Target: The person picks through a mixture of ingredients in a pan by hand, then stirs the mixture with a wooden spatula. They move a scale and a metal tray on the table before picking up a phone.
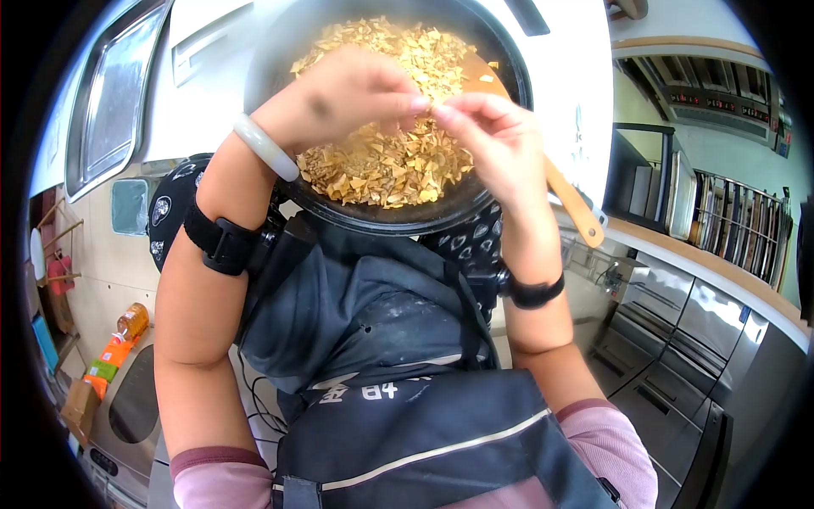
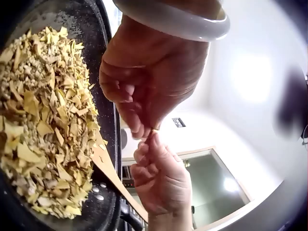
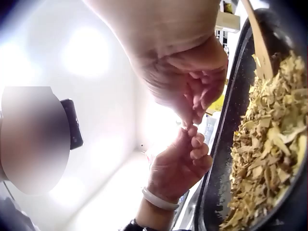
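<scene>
My left hand (image 1: 343, 97), with a pale bangle (image 1: 265, 147) at its wrist, meets my right hand (image 1: 502, 146) fingertip to fingertip over a dark pan (image 1: 360, 222). Between them they pinch a tiny yellowish chip (image 2: 154, 130), mostly covered by the thumbs and fingers. The other fingers of both hands are curled. Below lies a broad heap of dry yellow-brown chips (image 1: 373, 178), mixed with small pale grains in the left wrist view. A wooden spatula (image 1: 570, 197) leans across the pan's right rim, its blade among the chips.
A metal tray (image 1: 114, 97) stands left of the pan on the white counter. To the right are a rack (image 1: 742, 220) of upright trays and metal drawers (image 1: 657, 339). An orange-capped bottle (image 1: 133, 321) and a cardboard box (image 1: 80, 409) are at lower left.
</scene>
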The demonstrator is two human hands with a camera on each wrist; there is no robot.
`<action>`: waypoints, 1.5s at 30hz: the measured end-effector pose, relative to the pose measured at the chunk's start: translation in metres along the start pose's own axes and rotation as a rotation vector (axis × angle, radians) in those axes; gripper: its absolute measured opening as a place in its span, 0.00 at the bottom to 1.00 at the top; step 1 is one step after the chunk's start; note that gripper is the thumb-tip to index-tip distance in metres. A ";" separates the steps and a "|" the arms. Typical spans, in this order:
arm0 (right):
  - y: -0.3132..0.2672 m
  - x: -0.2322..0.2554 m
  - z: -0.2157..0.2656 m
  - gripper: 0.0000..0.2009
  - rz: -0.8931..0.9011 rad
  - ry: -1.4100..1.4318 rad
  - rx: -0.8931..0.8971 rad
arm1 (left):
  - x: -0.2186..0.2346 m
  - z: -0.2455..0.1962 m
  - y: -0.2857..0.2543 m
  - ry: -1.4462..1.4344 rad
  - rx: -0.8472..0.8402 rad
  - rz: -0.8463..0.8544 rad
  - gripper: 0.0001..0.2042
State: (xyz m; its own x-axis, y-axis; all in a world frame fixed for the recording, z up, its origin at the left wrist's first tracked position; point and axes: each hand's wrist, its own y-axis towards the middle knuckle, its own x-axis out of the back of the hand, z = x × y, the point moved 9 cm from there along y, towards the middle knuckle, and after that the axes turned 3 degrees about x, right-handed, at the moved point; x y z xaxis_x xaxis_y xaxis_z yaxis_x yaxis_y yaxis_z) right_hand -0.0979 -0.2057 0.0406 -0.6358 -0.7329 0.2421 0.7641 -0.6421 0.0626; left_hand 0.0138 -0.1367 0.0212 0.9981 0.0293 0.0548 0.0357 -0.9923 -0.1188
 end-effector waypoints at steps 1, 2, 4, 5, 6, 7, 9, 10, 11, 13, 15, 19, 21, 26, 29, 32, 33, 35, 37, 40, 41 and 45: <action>0.001 -0.001 0.003 0.07 -0.001 0.001 -0.001 | -0.001 0.001 0.001 0.000 0.001 0.002 0.09; 0.002 0.002 0.006 0.07 -0.048 0.092 -0.008 | -0.002 -0.004 0.003 -0.119 -0.060 0.023 0.10; 0.004 0.005 0.005 0.08 -0.110 0.218 -0.023 | -0.005 -0.008 0.004 -0.270 -0.080 0.029 0.11; 0.006 0.004 0.004 0.08 -0.111 0.217 -0.023 | -0.008 -0.007 0.006 -0.270 -0.081 0.031 0.11; 0.007 0.005 -0.002 0.08 -0.148 0.311 -0.056 | -0.007 -0.002 0.010 -0.346 -0.064 -0.016 0.12; 0.007 0.004 -0.007 0.08 -0.185 0.405 -0.092 | -0.007 0.003 0.012 -0.423 -0.044 -0.063 0.12; 0.007 0.002 -0.006 0.09 -0.219 0.379 -0.086 | -0.008 0.006 0.015 -0.443 -0.030 -0.076 0.12; 0.007 0.002 -0.007 0.09 -0.228 0.369 -0.075 | -0.007 0.006 0.014 -0.421 -0.041 -0.101 0.12; 0.007 0.002 -0.009 0.09 -0.238 0.359 -0.064 | -0.007 0.005 0.014 -0.399 -0.052 -0.125 0.12; 0.007 0.004 -0.016 0.08 -0.277 0.363 -0.110 | -0.007 0.002 0.014 -0.377 -0.095 -0.184 0.10; 0.000 0.005 -0.040 0.07 -0.389 0.552 -0.355 | 0.000 -0.018 0.008 0.198 -0.294 -0.376 0.08; 0.003 0.030 -0.060 0.06 -0.453 0.617 -0.396 | -0.002 -0.014 0.003 0.311 -0.221 -0.340 0.08; -0.001 0.031 -0.040 0.09 -0.264 0.144 -0.281 | 0.004 0.000 0.007 0.304 -0.120 -0.328 0.08; -0.002 0.002 0.011 0.10 -0.044 -0.242 0.154 | -0.001 0.001 0.007 0.280 -0.102 -0.243 0.09; -0.001 -0.002 0.029 0.10 0.048 -0.578 0.408 | -0.006 0.000 0.011 0.254 -0.065 -0.167 0.09; -0.001 -0.003 0.044 0.07 0.026 -0.616 0.486 | -0.005 0.002 0.010 0.234 0.020 -0.117 0.11; -0.002 -0.005 0.047 0.06 0.026 -0.652 0.522 | -0.004 0.003 0.010 0.234 0.020 -0.115 0.11; -0.003 -0.003 0.049 0.04 0.017 -0.632 0.554 | -0.008 -0.002 0.010 0.179 -0.070 -0.046 0.11; -0.003 -0.004 0.050 0.04 0.012 -0.608 0.586 | -0.012 -0.008 0.007 -0.039 -0.052 -0.057 0.11; 0.000 0.011 0.037 0.03 -0.191 -0.252 0.428 | -0.013 -0.008 0.011 -0.284 -0.036 -0.078 0.11; -0.001 0.009 0.036 0.03 -0.193 -0.253 0.426 | -0.013 -0.007 0.013 -0.312 -0.039 -0.088 0.10; 0.010 0.020 0.006 0.04 -0.280 0.016 0.131 | -0.007 -0.037 0.008 0.369 -0.338 -0.390 0.07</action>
State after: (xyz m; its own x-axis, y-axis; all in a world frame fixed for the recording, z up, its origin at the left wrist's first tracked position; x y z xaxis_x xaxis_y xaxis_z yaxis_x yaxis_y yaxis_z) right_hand -0.1020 -0.2254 0.0513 -0.8243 -0.5359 0.1827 0.5661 -0.7859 0.2488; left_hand 0.0048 -0.1495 0.0569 0.8298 0.4124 0.3759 0.3146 -0.9021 0.2953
